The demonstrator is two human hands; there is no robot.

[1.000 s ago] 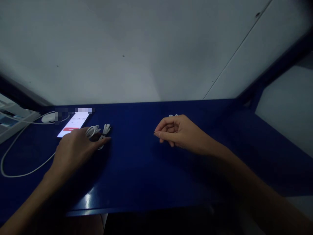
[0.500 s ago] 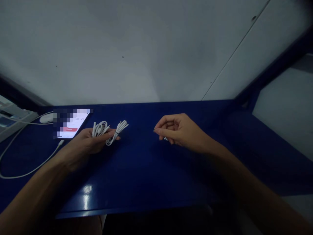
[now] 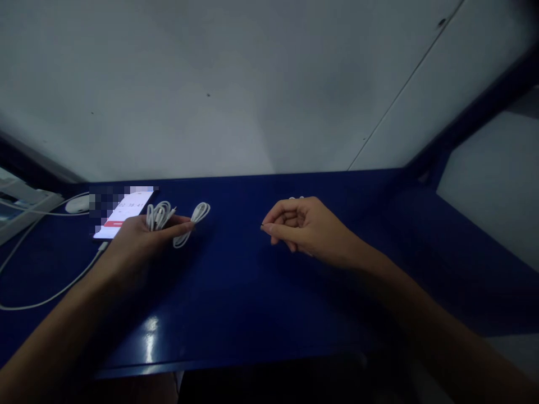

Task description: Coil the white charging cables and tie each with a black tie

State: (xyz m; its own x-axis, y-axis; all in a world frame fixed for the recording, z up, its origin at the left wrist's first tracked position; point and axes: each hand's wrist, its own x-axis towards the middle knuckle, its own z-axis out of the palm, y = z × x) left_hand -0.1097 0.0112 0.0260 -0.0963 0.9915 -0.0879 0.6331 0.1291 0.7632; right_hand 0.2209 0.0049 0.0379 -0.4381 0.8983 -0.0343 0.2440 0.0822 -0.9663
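My left hand (image 3: 145,238) is closed around white cables. One coiled cable bundle (image 3: 159,216) rests in the crook of the hand, a metal plug tip sticking out of it. A second coiled cable (image 3: 200,212) is pinched between thumb and fingers, its loops showing above and below the fingertips. Across from it, my right hand (image 3: 305,230) is closed, thumb and forefinger pinching a tiny dark piece (image 3: 261,226), perhaps the end of a tie. Bits of white cable (image 3: 297,198) peek out behind the right knuckles; the rest is hidden by the hand.
Behind the left hand a lit phone (image 3: 128,209) lies on the blue table (image 3: 236,292), a white charging cord (image 3: 80,278) plugged into it. A white rounded object (image 3: 78,204) and a white rack (image 3: 25,216) are at far left. A pale wall (image 3: 236,112) rises behind.
My left hand has shifted slightly left, and its pinched cable has turned so a loop points up instead of the plug ends. White bits now show above my right hand rather than below it.
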